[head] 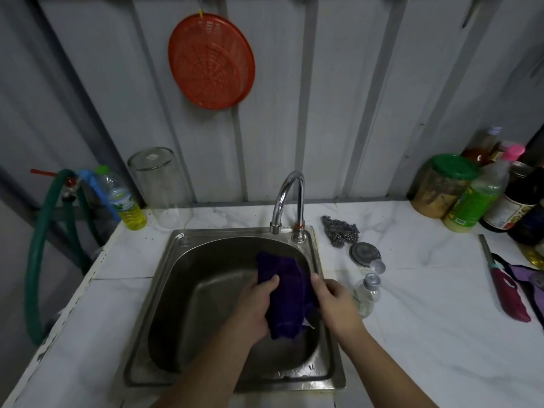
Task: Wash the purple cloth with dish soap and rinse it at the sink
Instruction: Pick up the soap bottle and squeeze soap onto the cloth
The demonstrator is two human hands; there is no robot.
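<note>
Over the steel sink (164, 290), the left hand (255, 307) and right hand (335, 301) hold the purple cloth (287, 290) between them, fingers (272, 281) curled round its edges; the cloth hangs above the basin, below the faucet (287, 195); a small clear bottle (366, 295) stands on the worktop (426, 290) just right of the sink; farther back, a steel scourer (340, 229); an orange strainer (210, 60) hangs on the wall.

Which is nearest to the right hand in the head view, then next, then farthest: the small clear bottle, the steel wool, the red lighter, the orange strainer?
From the right hand:
1. Small clear bottle, on the counter just right of it.
2. Steel wool, behind it, right of the tap.
3. Red lighter, far right on the counter.
4. Orange strainer, hanging high on the wall.
</note>
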